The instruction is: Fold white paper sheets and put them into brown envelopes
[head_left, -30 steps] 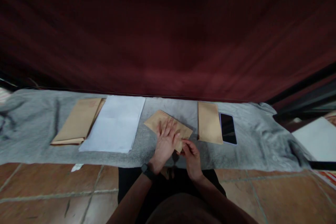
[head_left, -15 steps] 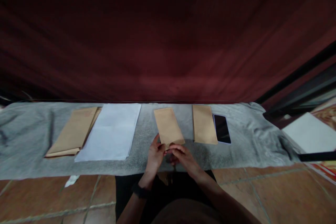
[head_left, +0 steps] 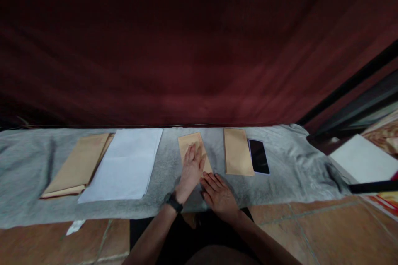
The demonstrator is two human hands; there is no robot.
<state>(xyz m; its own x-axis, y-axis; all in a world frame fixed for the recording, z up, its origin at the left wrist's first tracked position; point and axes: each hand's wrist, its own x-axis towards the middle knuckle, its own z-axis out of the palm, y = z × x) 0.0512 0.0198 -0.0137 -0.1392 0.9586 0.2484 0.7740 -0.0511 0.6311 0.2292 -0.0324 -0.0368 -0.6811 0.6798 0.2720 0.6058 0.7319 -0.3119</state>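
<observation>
In front of me a small brown envelope (head_left: 185, 140) lies flat on the grey cloth (head_left: 174, 165). My left hand (head_left: 192, 166), with a dark watch on the wrist, rests flat on its middle, fingers stretched out. At the envelope's lower right corner, my right hand (head_left: 219, 193) lies palm down with its fingers extended, touching or just beside the edge; which of these I cannot tell. To the right lies another brown envelope or small stack (head_left: 238, 153), and a phone (head_left: 259, 156) with a dark screen is beside it.
White paper sheets (head_left: 124, 165) lie left of the middle, alongside larger brown envelopes (head_left: 76, 163). A dark red curtain (head_left: 199, 70) hangs behind the cloth-covered surface. At the far right are a white flat object (head_left: 365, 158) and a dark bar (head_left: 373, 186). Tiled floor (head_left: 289, 232) shows below.
Both hands have let go of the envelope's near edge. My left hand has moved up onto its face and flattened; my right hand has opened and shifted slightly right and toward me.
</observation>
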